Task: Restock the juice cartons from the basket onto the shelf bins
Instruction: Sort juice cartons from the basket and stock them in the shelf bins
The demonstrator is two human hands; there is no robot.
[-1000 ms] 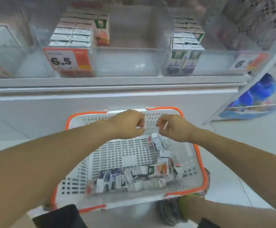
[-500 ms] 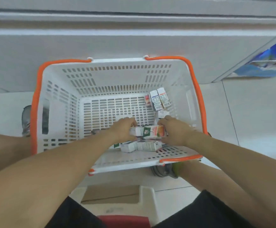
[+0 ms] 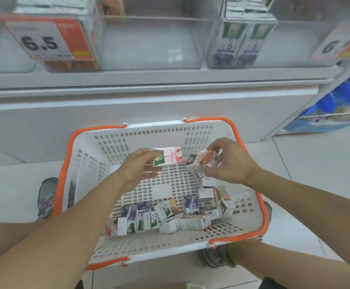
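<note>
A white basket (image 3: 99, 155) with orange rims sits on the floor below me, with several small juice cartons (image 3: 165, 215) lying along its near side. My left hand (image 3: 136, 170) holds a pink-and-green carton (image 3: 167, 156) above the basket's middle. My right hand (image 3: 230, 161) grips an orange-and-green carton (image 3: 201, 159) beside it. Both cartons are lifted clear of the pile. Above, clear shelf bins (image 3: 153, 42) stand on the shelf; the middle bin looks nearly bare, the right bin holds purple cartons (image 3: 238, 42).
A price tag reading 6.5 (image 3: 42, 38) fronts the left bin over orange cartons. Another tag (image 3: 340, 44) hangs at the right. A blue package (image 3: 340, 105) sits on a low rack to the right. My shoes (image 3: 47, 197) flank the basket.
Both hands dipped into the basket pile, each took a carton, and have risen with them. My view has tilted back up so the shelf bins show again.
</note>
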